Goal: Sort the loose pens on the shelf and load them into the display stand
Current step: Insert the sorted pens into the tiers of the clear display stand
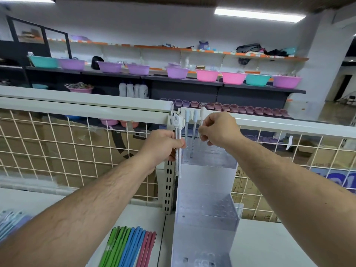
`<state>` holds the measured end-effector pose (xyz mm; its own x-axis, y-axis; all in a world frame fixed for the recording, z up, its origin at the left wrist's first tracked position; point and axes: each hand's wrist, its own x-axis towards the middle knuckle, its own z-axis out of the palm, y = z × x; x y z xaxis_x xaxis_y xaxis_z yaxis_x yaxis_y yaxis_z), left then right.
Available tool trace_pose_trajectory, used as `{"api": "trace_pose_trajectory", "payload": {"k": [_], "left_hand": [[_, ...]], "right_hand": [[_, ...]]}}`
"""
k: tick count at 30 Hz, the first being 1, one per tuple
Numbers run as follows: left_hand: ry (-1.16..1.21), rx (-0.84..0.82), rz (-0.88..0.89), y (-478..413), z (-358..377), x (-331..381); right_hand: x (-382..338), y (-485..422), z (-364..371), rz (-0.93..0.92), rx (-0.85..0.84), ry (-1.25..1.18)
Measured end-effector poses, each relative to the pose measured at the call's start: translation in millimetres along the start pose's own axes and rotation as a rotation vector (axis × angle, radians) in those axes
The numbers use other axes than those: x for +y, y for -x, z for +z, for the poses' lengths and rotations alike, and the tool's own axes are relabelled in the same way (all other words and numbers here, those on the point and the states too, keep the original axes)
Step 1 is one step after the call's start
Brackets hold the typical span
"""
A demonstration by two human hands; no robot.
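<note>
- Loading is under way at the top tier of the display stand (206,189), a clear stepped rack on the shelf (269,247) against the wire grid (57,151). Its holes keep each pen upright and apart from the next.
- The right hand (218,129) pinches one white-capped pen (202,112) between thumb and fingertips. It holds the pen upright over the top tier, most likely to line the tip up with a hole. The hand hides the tip, so I cannot tell whether it has gone in.
- The left hand (163,144) is curled round a small bundle of white pens (178,164), held vertical just beside the stand's left edge (a ready reserve, I judge, for the other hand to draw from). At least two show, but the fingers hide the exact number.
- Two pens already stand in the top tier, between the hands: a light-blue-capped pen (187,124) and a grey-capped pen (195,128).
- The stand shows three tiers, and the middle and lowest look free of pens.
- The loose pens (127,247) lie on the shelf below, grouped by colour, which suggests each colour is meant to go in as a batch. There are three pink ones. The green and the blue look like four or five each, packed too tightly for a firm count.
</note>
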<state>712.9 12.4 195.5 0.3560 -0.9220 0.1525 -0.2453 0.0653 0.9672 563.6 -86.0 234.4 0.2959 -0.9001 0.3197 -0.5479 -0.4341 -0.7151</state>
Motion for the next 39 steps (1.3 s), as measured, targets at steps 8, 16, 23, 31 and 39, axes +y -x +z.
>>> {"api": "trace_pose_trajectory", "payload": {"k": [8,16,23,31,39], "left_hand": [[-0.045,-0.024,0.021,0.4,-3.7,-0.3],[0.074,-0.038,0.062,5.0,4.5,12.5],[0.068,-0.068,0.084,4.6,16.8,20.6],[0.027,-0.056,0.057,-5.9,17.2,16.2],[-0.006,-0.116,0.043,-11.4,13.3,9.6]], "right_hand": [[3.0,12.9,0.0,0.014,0.009,0.073],[-6.3,52.8,-6.7,-0.119,-0.249,-0.183],[-5.7,56.2,-11.6,-0.117,-0.163,-0.189],[-4.2,27.9,-34.2,-0.025,0.106,-0.195],[-4.8,10.6,-25.2,0.006,0.168,-0.192]]}}
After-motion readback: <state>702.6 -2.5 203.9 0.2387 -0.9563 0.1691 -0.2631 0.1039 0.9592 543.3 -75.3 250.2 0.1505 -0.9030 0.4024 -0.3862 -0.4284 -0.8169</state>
